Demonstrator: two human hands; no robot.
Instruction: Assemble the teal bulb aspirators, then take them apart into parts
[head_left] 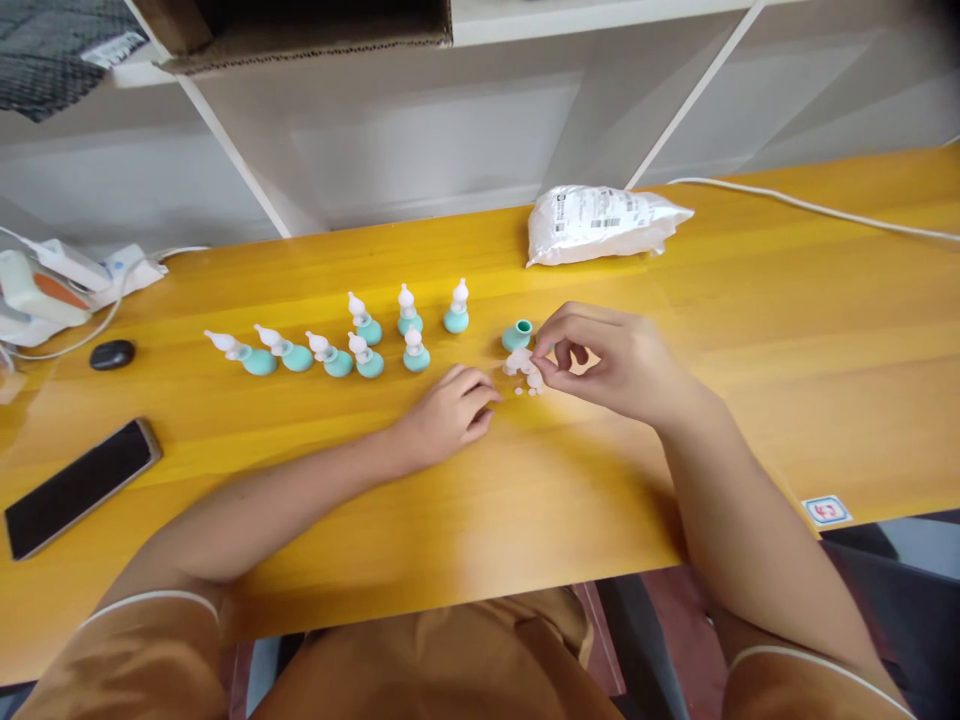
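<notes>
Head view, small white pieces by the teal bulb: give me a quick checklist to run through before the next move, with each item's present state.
1. Right hand on the small white pieces: ok, its fingertips pinch at the cluster.
2. Grip firm on one piece: cannot tell, too small and blurred.
3. Open teal bulb upright and beside the pieces: ok.
4. Left hand free: ok, it rests loosely curled on the wooden table and holds nothing.
5. Finished bulbs with white tips out of the hands' way: ok, grouped to the left, three of them leaning.
6. Plastic bag clear of the work: ok, it lies behind the hands.
</notes>
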